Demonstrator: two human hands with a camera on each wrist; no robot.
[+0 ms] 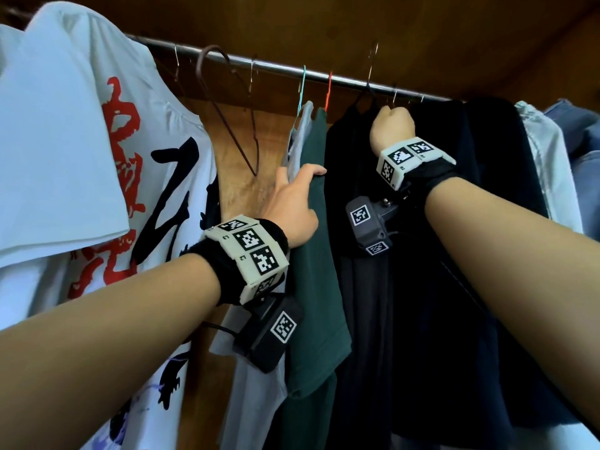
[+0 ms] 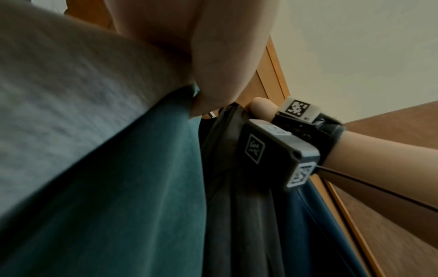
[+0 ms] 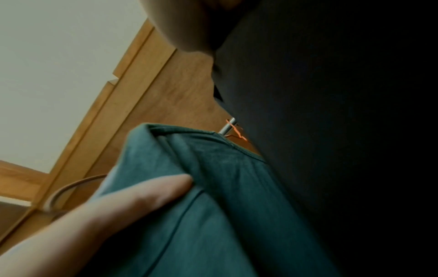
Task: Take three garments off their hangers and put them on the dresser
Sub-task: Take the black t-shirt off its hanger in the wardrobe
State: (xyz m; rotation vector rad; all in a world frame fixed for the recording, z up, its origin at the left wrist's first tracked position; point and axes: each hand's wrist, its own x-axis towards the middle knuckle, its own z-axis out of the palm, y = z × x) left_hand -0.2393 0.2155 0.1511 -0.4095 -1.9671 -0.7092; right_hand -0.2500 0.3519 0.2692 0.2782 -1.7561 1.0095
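A dark green shirt point(image 1: 311, 287) hangs from an orange hanger point(image 1: 328, 92) on the metal rod point(image 1: 279, 68). My left hand point(image 1: 297, 193) grips its shoulder edge, thumb on the front; the thumb point(image 3: 142, 195) presses the green cloth point(image 3: 213, 206) in the right wrist view. To the right hangs a black garment point(image 1: 406, 303). At its neck my right hand point(image 1: 393, 125) is a fist round the wire hanger, just under the rod. A grey garment point(image 1: 302, 125) hangs on a teal hanger behind the green shirt. The dresser is not in view.
A white T-shirt with red and black print point(image 1: 81, 157) fills the left. An empty brown hanger point(image 1: 227, 102) hangs between it and the grey garment. Pale and denim garments point(image 1: 545, 147) crowd the rod's right end. The wooden wardrobe back point(image 1: 240, 196) shows in the gap.
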